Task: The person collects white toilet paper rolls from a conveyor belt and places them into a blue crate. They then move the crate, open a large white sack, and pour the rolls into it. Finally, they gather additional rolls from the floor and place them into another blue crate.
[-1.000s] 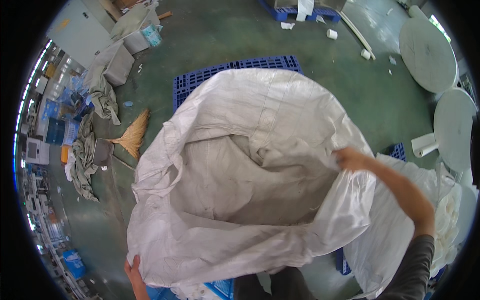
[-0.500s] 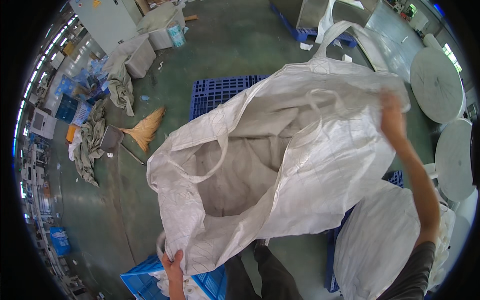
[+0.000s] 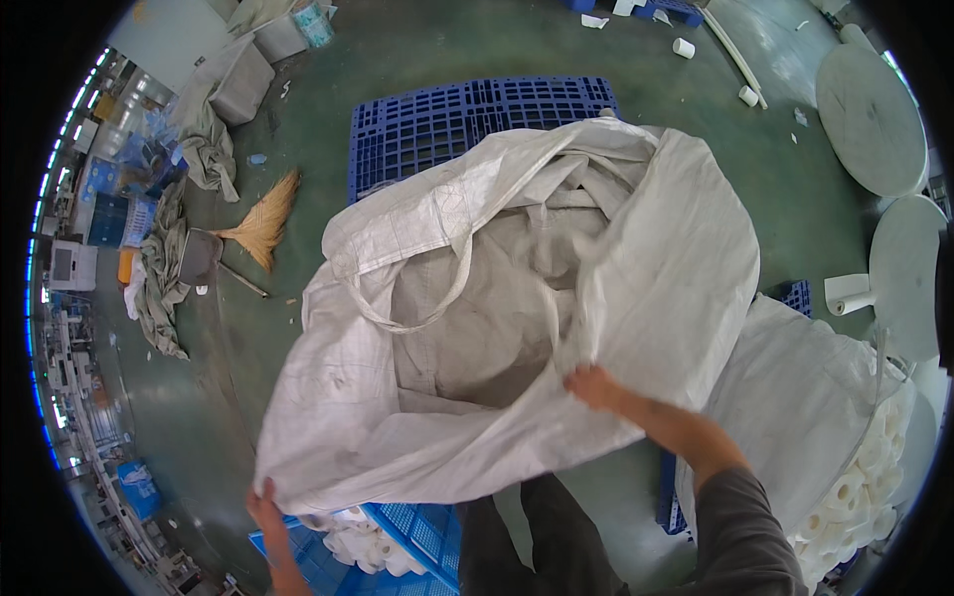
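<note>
A big white woven bulk bag (image 3: 666, 248) lies open in front of me, its mouth facing up and showing the greyish inside. A looped lifting strap (image 3: 452, 298) hangs across the left of the opening. My left hand (image 3: 266, 512) grips the bag's near left corner, with its fingertips against the fabric. My right hand (image 3: 596, 386) is closed on the near right rim of the opening, its fingers partly hidden in the folds.
The bag partly covers a blue plastic pallet (image 3: 427, 124). Below it stands a blue crate (image 3: 402, 526) with white rolls. At right, another white bag (image 3: 795, 368) sits by more rolls (image 3: 845, 487). A straw broom (image 3: 263, 223) and dustpan (image 3: 201, 256) lie left.
My right hand has come from the bag's far right edge to the near rim. The far side has dropped inward, uncovering more pallet. My left hand has moved left with its corner.
</note>
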Tool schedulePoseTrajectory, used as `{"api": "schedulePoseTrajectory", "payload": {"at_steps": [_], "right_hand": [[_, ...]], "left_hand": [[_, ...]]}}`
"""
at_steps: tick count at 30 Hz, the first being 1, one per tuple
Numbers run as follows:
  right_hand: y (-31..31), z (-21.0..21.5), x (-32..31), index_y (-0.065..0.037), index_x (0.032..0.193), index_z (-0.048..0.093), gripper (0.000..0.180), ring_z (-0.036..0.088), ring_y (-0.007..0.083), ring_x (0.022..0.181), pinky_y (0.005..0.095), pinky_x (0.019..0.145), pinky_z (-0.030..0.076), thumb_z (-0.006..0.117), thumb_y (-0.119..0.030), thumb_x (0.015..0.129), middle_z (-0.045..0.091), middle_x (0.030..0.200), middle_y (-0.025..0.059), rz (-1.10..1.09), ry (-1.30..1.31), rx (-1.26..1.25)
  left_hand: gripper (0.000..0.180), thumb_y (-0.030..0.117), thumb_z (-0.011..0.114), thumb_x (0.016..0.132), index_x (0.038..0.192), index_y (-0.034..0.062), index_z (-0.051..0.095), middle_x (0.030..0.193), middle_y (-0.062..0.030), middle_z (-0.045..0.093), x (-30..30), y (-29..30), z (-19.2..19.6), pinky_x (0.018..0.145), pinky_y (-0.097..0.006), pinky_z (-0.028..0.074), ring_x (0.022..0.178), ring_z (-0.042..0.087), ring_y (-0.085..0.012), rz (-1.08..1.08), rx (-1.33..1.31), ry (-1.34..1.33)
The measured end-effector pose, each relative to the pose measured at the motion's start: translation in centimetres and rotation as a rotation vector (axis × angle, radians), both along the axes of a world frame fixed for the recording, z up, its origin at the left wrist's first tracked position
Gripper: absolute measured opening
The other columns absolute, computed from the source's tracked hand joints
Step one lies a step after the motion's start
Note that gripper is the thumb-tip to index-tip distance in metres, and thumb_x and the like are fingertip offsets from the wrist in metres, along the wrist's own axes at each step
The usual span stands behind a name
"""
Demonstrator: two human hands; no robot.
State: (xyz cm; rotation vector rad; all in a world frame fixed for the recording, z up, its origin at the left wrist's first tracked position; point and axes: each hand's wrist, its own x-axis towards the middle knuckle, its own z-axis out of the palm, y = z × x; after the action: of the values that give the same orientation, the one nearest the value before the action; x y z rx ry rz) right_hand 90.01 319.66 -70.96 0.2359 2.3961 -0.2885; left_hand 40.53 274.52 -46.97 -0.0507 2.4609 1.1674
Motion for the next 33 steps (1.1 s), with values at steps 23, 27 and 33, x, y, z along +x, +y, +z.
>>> {"api": "schedulePoseTrajectory", "payload": {"at_steps": [23, 27, 33], "right_hand": [[-0.5, -10.0, 2.6, -0.023, 0.139, 0.047, 0.097, 0.053, 0.0298, 0.118, 0.0483, 0.109, 0.030, 0.075, -0.069, 0.058, 0.061, 0.122, 0.0072, -0.155, -0.486, -0.048], [-7.1, -10.7, 12.6, -0.014, 0.091, 0.069, 0.047, 0.062, 0.0282, 0.093, 0.0426, 0.075, 0.050, 0.079, -0.052, 0.064, 0.066, 0.090, 0.0065, -0.572, -0.412, -0.209], [-8.3, 4.6, 12.4, -0.012, 0.074, 0.058, 0.034, 0.057, 0.0303, 0.076, 0.0442, 0.065, 0.045, 0.076, -0.031, 0.052, 0.055, 0.075, 0.0069, -0.801, 0.098, -0.150]], "left_hand": [[0.066, 0.007, 0.048, 0.089, 0.151, 0.0126, 0.024, 0.152, -0.0185, 0.031, 4.7, 54.8, -45.2, 0.110, -0.061, 0.021, 0.143, 0.026, -0.0304, -1.157, -0.629, 1.120], [0.066, 0.013, 0.051, 0.091, 0.151, 0.0206, 0.026, 0.139, -0.0143, 0.046, -0.7, 57.6, -47.1, 0.094, -0.056, 0.041, 0.123, 0.047, -0.0280, -1.383, -0.936, 0.642], [0.087, 0.029, 0.068, 0.081, 0.152, 0.0187, 0.019, 0.135, -0.0152, 0.046, -4.6, 58.2, -36.5, 0.093, -0.058, 0.039, 0.117, 0.048, -0.0306, -1.425, -1.138, 1.235]]}}
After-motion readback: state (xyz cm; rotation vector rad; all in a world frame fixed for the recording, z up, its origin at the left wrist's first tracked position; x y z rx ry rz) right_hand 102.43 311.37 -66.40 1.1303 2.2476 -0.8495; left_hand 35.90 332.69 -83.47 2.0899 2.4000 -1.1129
